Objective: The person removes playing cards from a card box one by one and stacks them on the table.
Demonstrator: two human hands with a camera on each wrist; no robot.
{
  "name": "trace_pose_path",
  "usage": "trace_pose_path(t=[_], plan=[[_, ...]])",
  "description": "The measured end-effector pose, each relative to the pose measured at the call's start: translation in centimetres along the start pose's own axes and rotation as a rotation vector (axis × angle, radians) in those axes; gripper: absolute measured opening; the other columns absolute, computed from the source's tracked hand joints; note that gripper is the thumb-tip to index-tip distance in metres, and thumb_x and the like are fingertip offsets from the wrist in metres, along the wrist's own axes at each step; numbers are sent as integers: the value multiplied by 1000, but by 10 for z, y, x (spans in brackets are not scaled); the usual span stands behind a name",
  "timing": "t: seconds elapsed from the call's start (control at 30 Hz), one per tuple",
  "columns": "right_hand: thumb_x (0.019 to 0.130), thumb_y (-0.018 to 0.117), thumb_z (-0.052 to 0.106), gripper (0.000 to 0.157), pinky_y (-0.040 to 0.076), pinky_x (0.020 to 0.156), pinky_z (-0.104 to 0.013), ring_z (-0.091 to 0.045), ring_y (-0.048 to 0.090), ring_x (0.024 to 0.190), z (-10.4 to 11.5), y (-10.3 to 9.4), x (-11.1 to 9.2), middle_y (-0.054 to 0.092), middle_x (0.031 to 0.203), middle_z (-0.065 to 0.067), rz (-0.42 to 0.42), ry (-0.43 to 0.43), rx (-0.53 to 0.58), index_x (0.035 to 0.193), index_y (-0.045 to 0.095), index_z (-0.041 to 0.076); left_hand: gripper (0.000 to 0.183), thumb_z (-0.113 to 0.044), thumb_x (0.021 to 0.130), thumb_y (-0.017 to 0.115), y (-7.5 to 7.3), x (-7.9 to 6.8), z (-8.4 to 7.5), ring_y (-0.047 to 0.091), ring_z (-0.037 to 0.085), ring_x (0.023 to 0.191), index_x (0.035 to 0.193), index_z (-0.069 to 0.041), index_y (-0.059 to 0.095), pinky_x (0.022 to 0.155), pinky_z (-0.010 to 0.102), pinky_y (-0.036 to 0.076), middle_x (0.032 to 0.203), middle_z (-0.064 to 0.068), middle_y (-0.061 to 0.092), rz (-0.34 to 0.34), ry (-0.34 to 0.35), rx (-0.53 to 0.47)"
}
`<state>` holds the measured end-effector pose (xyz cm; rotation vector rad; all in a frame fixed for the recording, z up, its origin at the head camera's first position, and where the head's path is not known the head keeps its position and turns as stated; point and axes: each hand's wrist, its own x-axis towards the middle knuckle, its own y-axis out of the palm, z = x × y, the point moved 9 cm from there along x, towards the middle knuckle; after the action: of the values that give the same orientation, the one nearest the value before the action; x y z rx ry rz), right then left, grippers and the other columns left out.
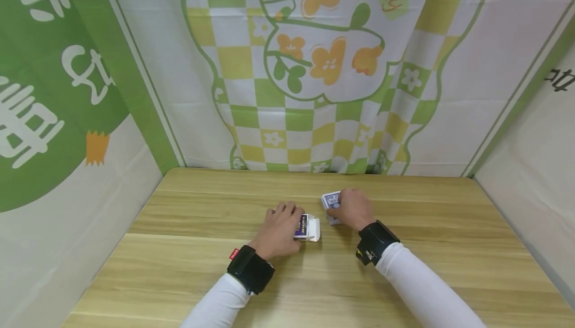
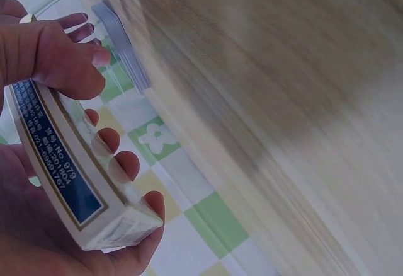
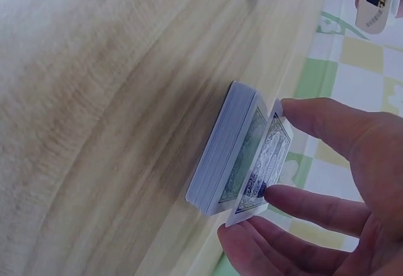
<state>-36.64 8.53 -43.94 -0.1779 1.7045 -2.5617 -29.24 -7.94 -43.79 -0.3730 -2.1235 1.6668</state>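
My left hand grips a playing-card box, white with a blue panel of printed text and gold lines. In the head view the box's white flap stands open on the side toward my right hand. A squared deck of playing cards with patterned backs lies on the table. Over it, my right fingers pinch a patterned playing card by its ends, tilted and apart from the top of the deck. The inside of the box is hidden.
The wooden table runs back to a checked, flowered curtain. Printed cloth hangs on the left side and pale cloth on the right. Each wrist wears a black strap.
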Motion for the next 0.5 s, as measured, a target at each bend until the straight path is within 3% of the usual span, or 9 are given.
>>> trace_pose_path(t=[0.5], plan=[[76,87,37,45,36,43,-28,-18,52,53,-1,6,0,57,61,-4,-15,16,-21,60,55,10,66,-15,67,82,2,-1,0,51,29,111,129,-8,60,94,55,46,119,9,56,7,2,-6]])
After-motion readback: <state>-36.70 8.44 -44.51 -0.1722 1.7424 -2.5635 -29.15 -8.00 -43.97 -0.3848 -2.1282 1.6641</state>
